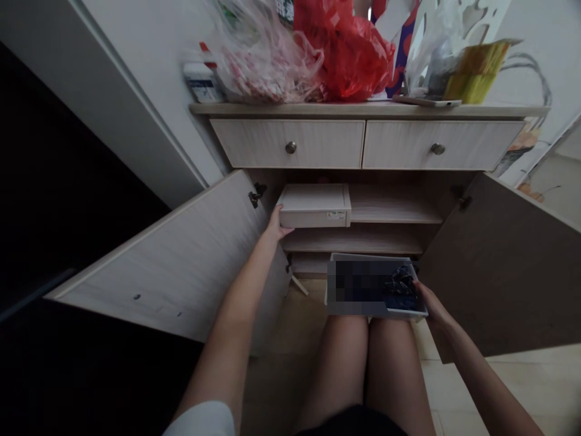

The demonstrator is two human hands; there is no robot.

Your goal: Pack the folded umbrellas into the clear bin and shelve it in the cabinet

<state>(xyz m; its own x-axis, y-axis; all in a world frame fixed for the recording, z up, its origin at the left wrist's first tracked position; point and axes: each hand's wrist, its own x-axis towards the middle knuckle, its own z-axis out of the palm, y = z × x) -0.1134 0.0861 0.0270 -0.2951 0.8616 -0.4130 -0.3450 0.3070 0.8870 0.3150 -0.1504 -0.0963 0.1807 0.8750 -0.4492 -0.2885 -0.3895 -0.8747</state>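
My left hand (276, 224) grips the left front corner of a white box (313, 206), thumb near its top edge and fingers below. The box sits at the cabinet's upper shelf (393, 209), on the left side, with a small label on its front. My right hand (426, 297) holds the right side of a shallow pale tray (331, 257) over my knees. Dark items (402, 284) lie in the tray; part of its content is blurred out.
Both cabinet doors, left (181, 260) and right (503, 260), stand wide open. Two closed drawers (290, 130) are above the shelves. On the cabinet top (354, 110) are a red plastic bag (345, 54), a clear bag, a white bottle (203, 82) and a yellow container (476, 72).
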